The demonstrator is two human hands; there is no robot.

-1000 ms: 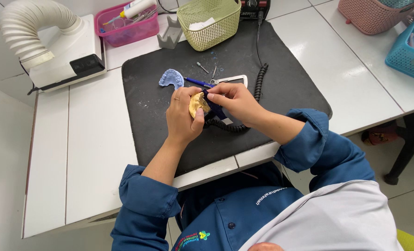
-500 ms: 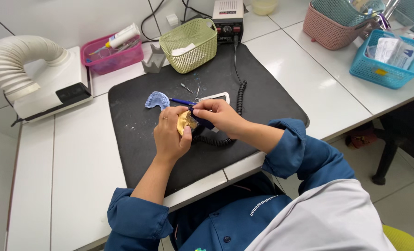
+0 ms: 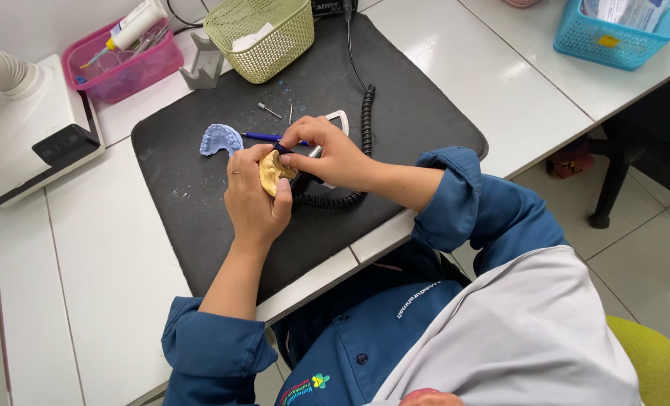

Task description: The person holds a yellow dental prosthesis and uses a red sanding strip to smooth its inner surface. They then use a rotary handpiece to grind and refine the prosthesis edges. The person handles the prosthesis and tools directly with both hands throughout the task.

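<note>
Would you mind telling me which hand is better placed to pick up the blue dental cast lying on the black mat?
Probably the left hand: the blue dental cast lies on the black mat just beyond it, though it cradles the yellow dental cast. The right hand is further off and grips a handpiece.

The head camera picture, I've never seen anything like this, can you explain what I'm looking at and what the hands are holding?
This view comes from a camera worn on the person's head, looking down at their own two bare hands over a black mat on a white table. The left hand holds a yellow dental cast. The right hand presses a slim handheld tool with a coiled black cable against it. Nearby lie a blue dental cast, a blue pen, a green basket and a pink basket.
</note>
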